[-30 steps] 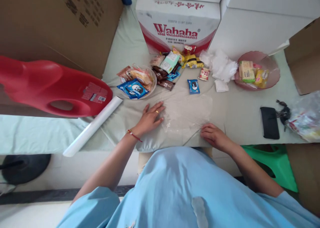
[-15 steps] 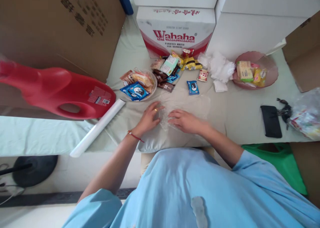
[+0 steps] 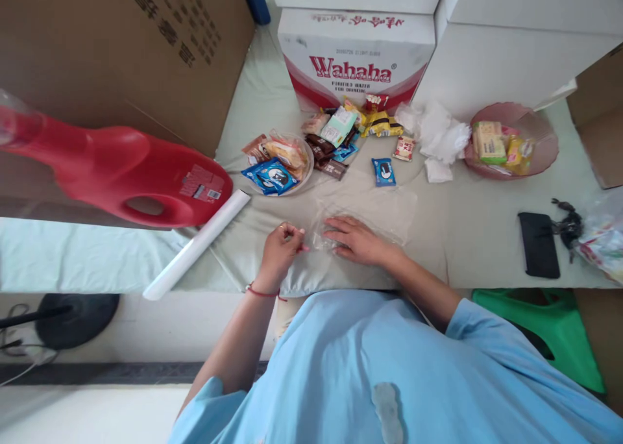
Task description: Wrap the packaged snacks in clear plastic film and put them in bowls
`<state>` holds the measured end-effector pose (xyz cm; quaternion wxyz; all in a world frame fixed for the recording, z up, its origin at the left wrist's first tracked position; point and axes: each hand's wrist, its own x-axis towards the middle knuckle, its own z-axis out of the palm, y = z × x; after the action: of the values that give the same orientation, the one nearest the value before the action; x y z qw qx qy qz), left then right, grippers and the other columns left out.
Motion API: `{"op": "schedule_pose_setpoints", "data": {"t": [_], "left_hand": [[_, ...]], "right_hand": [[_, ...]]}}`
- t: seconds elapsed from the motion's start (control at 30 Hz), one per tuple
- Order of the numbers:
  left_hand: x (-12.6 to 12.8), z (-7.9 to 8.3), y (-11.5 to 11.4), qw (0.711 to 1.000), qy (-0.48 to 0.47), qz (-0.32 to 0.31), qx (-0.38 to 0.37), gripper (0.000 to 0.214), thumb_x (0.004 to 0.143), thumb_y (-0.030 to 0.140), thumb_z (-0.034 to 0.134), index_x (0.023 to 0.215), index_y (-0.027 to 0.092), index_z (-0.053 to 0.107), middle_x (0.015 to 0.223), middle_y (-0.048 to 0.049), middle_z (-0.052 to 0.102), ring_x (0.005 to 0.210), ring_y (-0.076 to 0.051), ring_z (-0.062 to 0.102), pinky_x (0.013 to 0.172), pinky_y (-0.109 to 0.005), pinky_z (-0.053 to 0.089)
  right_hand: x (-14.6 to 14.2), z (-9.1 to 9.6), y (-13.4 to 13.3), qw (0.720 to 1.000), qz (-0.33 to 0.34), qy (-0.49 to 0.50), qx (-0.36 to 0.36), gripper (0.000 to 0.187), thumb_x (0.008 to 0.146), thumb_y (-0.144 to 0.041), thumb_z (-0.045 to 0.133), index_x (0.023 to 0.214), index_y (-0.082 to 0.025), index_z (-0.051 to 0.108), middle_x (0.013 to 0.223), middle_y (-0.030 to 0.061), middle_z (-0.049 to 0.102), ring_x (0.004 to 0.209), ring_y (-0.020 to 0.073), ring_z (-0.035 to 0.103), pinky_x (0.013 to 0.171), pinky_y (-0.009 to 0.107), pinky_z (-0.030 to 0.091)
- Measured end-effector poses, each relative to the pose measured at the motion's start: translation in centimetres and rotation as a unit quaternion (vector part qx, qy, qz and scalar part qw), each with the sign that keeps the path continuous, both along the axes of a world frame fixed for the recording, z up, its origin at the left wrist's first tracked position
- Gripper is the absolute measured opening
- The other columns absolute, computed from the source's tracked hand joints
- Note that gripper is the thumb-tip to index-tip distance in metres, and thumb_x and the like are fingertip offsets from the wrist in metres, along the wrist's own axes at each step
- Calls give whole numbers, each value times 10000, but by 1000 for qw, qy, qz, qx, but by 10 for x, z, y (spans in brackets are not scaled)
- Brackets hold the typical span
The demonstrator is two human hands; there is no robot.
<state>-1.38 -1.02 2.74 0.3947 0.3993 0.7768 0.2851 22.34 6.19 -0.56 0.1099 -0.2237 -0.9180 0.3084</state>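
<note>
A thin clear plastic bag [image 3: 400, 218] lies flat on the pale green cloth in front of me. My right hand [image 3: 357, 239] rests on it with the fingers stretched out, palm down. To its left, my left hand [image 3: 283, 246] is closed in a pinch, thumb against fingers, apart from the right hand. What the pinch holds, if anything, is too small to make out. Beyond my left hand stands a clear bowl [image 3: 307, 179] of wrapped snacks, with two blue packets [image 3: 275, 178] on top. A single blue packet [image 3: 383, 172] lies beyond the plastic bag.
A pile of wrapped snacks [image 3: 335, 132] sits before the Wahaha carton [image 3: 357, 54]. Crumpled white plastic [image 3: 440, 132] and a pink bowl [image 3: 540, 155] are right of it. A red jug [image 3: 121, 165] and white roll [image 3: 197, 246] lie left; a black phone [image 3: 538, 246] lies right.
My left hand has drawn back from the plastic bag toward me and left, and its fingers have closed into a pinch. My right hand has flattened onto the bag. The view has shifted slightly.
</note>
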Motion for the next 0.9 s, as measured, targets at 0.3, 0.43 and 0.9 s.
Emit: {"op": "schedule_pose_setpoints", "data": {"t": [0.3,0.43,0.9], "left_hand": [[15,42,-6,964,237,17,116,162,949,374,544,966,237,627,953,-52,687,854,-217,667,859,-373,551],[39,29,7,948,295,-49,106,318,972,439,562,1155,191,639,1207,-159,652,1128,-315,636,979,-476,542],[0,-6,-12,963,266,43,9,189,974,407,502,875,259,565,735,-33,672,748,-259,675,693,-347,459]], "right_hand": [[-14,12,-19,996,-2,-70,56,497,1028,-296,637,1523,-267,601,1721,115,378,1585,339,345,1299,591,257],[-17,11,-22,995,-5,-75,68,447,1039,-285,609,1485,-264,634,1720,124,375,1590,350,337,1296,624,248],[-10,10,-26,997,6,-63,51,459,1052,-285,594,1510,-268,607,1722,82,382,1625,298,280,1326,574,210]]}}
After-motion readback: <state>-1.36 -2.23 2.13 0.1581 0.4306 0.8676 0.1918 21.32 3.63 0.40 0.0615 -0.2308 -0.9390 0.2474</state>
